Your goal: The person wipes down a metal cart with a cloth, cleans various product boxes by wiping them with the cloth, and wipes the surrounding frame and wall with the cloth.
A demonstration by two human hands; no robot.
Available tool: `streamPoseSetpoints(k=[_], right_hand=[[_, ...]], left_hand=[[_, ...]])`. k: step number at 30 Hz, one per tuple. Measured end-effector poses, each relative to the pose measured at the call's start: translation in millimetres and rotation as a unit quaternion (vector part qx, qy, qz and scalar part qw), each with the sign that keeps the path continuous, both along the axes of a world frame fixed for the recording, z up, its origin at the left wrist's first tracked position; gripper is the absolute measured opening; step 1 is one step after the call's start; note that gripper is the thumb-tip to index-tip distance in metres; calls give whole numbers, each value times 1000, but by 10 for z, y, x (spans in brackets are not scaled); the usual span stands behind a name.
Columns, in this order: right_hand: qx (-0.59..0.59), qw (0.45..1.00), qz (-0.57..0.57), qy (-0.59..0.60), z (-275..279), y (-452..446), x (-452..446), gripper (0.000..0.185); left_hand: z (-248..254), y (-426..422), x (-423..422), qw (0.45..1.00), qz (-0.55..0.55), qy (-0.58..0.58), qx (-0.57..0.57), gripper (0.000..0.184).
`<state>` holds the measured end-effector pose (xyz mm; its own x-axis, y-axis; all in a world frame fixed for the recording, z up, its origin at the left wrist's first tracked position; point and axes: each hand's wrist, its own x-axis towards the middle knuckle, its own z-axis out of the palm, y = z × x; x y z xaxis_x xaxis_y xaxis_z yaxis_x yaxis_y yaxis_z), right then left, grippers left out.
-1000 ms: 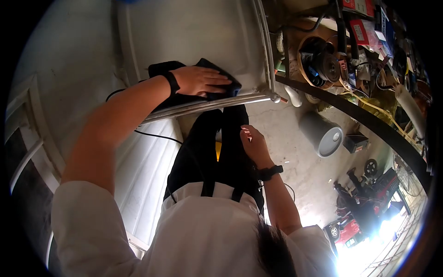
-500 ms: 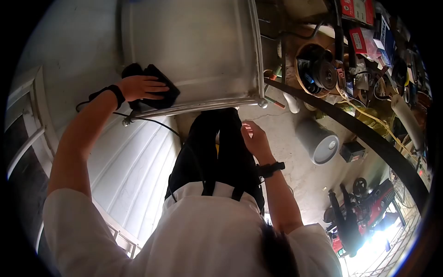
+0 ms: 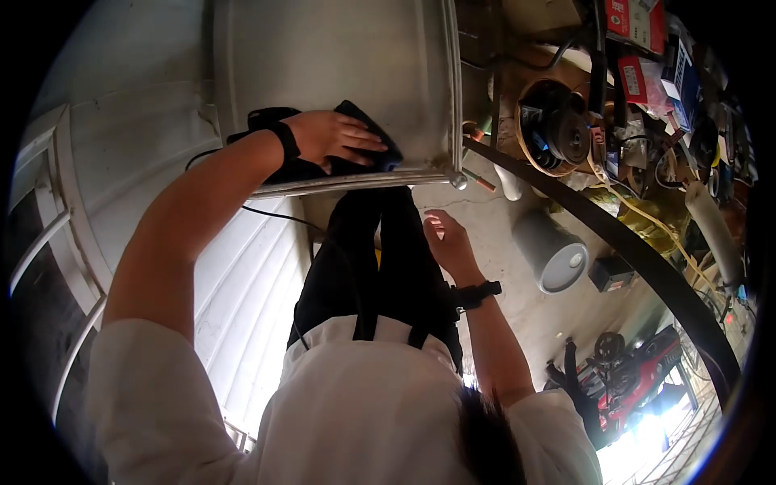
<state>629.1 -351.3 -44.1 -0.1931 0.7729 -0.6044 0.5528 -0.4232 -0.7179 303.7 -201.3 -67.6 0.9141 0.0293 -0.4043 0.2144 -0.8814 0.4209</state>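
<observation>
My left hand (image 3: pixel 335 139) presses down on a folded black cloth (image 3: pixel 373 139) near the front edge of a grey metal tabletop (image 3: pixel 323 56). Its fingers lie spread over the cloth, and more dark material shows behind the wrist. Beside my right thigh hangs my right hand (image 3: pixel 449 241), fingers loosely bent, with nothing visible in it. Each wrist wears a black band. A thin black cable (image 3: pixel 279 217) runs from the left wrist area across to my body.
A grey bucket (image 3: pixel 550 250) stands on the floor at the right, with a small black box (image 3: pixel 611 274) beside it. Boxes, a basket (image 3: pixel 529 133) and loose parts crowd the right side. A long dark strip (image 3: pixel 598 206) curves past them. White panelling (image 3: pixel 250 275) is at left.
My left hand has slid the black cloth to the right along the tabletop's front edge. My right hand has stayed nearly in place.
</observation>
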Motion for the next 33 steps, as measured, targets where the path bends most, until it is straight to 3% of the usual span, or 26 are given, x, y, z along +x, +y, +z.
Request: streamPoseSetpoints(k=[4,6,9,10,12,15,18,20,22,23,25,28,31,33], right_hand=[[123,988,96,-8,106,-77,-128,21],[205,968,142,15,224,-44,-262,18],[217,950,203,97,276,-60,-464,24],[226,943,235,67,240,-66,-561,30],[253,918,304,6,110,-15,-802,42],[377,840,366,-135,-226,-12,-878,54],[388,804,414,-176,-407,15,-904,59],[394,809,402,-170,-514,41,-904,56],[408,814,391,-138,-469,61,-897,55],[386,833,389,-72,-372,70,-894,49],[393,822,412,9,-267,7,-871,45],[367,842,395,38,-93,-44,-852,38],[346,863,368,-16,17,29,-846,36],[360,864,349,-37,-27,146,-809,34]], left_hand=[[249,-110,53,993,116,-13,28,57],[578,-227,-5,950,303,-18,68,47],[1389,-496,-133,840,519,-109,113,39],[1611,-672,-141,793,575,-155,127,37],[1805,-1452,-110,684,708,-169,46,36],[1530,-2196,35,638,762,-111,-12,36],[964,-2766,93,595,798,-76,-57,37],[687,-2879,143,579,807,-81,-77,45],[595,-2736,257,507,849,-73,-132,47],[453,-2704,294,506,854,-85,-92,45],[57,-2660,396,502,858,-112,-12,43],[-211,-2343,618,293,907,-252,-166,36],[-349,-2006,767,216,852,-355,-319,30],[-435,-1859,867,249,868,-297,-311,27]])
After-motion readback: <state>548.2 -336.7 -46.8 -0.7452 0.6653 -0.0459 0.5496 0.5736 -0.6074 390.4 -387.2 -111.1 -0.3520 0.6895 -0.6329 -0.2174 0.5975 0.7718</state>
